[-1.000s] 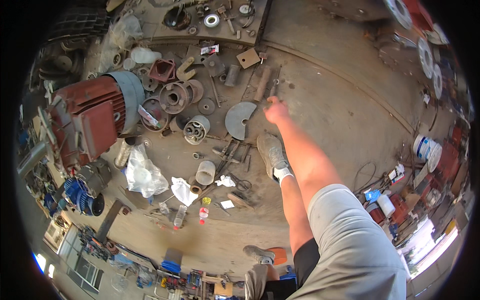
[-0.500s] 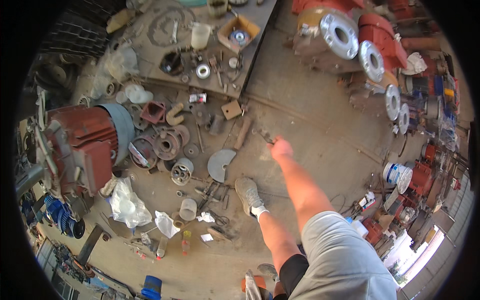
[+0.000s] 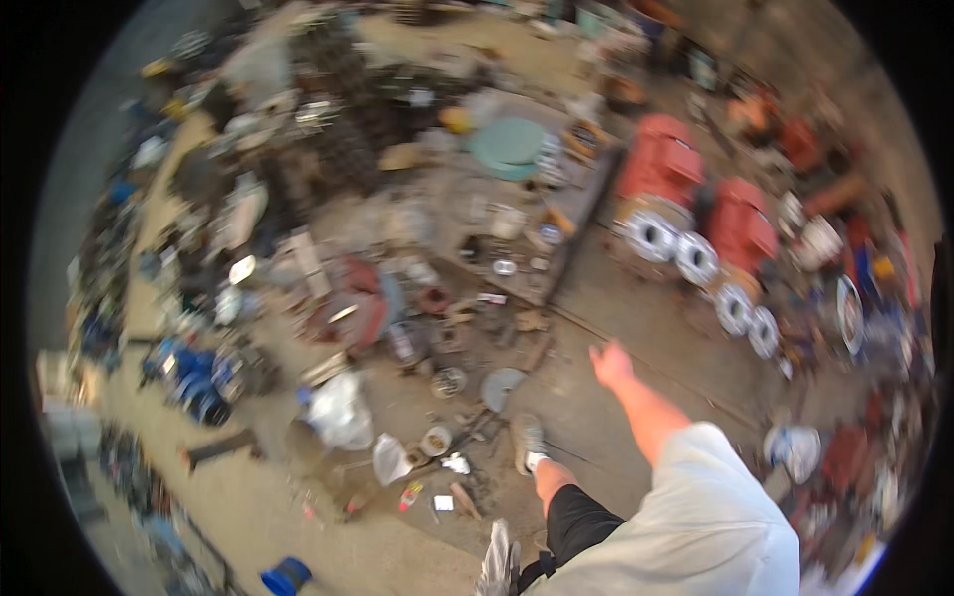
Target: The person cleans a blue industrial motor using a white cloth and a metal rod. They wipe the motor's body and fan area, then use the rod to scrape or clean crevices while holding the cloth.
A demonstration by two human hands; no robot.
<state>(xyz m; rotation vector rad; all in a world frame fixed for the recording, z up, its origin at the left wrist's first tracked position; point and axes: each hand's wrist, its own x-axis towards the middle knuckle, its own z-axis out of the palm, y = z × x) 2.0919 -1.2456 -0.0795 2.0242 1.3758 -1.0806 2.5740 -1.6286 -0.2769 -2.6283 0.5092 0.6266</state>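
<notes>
Grey metal, a rounded plate (image 3: 503,388) lay left of the blurred right hand (image 3: 611,365), whose grip I couldn't tell.

2 red motors (image 3: 661,159) sit beyond the blurred right-hand fingers (image 3: 598,358).

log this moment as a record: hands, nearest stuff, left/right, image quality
right hand: bare, held out over the floor; blurred, cannot tell if it holds anything
left hand: unclear; a grey shape at the lower edge may be it, gloved
nearest part: grey plate, left of the right hand
foot: grey shoe below the plate
left side: white bag, blue motor
right side: red motors farther off, white bucket
image: motion-blurred, small parts not readable
</notes>
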